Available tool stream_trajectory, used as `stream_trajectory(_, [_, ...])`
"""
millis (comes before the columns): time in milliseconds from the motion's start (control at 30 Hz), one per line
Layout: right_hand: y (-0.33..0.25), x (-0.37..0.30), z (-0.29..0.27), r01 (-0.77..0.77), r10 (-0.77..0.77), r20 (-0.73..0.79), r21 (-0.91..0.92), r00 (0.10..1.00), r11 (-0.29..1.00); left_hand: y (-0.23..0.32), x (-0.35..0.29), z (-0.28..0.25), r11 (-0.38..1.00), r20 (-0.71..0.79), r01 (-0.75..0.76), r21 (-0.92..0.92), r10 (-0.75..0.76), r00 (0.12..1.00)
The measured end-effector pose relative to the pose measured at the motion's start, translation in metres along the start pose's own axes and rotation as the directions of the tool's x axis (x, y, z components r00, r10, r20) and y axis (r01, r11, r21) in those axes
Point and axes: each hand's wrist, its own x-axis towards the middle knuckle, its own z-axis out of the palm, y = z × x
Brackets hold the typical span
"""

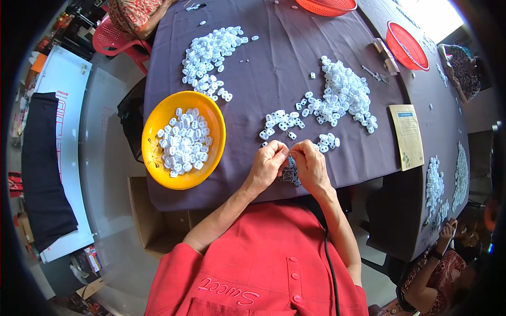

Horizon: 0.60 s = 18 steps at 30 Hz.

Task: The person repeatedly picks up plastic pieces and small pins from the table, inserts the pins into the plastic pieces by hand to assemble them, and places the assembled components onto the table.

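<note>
My left hand (268,164) and my right hand (313,165) meet at the near edge of the table, thumbs and fingertips pinched together. Whatever sits between the fingertips is too small or too hidden to name. Just below and between them shows a grey-blue bunch (290,174) of small bits or strands, partly covered by my hands. Beyond my fingers lie small clusters of white oval pieces with holes (283,120), and a larger heap (345,92) of the same farther off. To my left, a yellow bowl (217,138) holds many more of these pieces.
Another white heap (208,58) lies at the far left. A tan printed packet (407,138) rests at the table's right edge. Red baskets (407,47) stand farther back. An open cardboard box (145,218) is below the table at left. Other people sit around, one person's hand (447,234) at lower right.
</note>
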Motion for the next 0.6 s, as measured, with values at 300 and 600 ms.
stream_trajectory(300, [0.0006,-0.0037,-0.0018,-0.184,0.184,0.014,0.147,0.983,0.972,-0.0065,0.0008,0.0052,0.993,-0.019,0.007,-0.116,-0.010,1.000])
stream_trajectory(600, [-0.0014,-0.0064,0.0029,-0.004,0.004,0.015,0.009,1.000,1.000,-0.0108,-0.0048,0.0013,0.796,0.100,0.308,-0.521,-0.301,0.948])
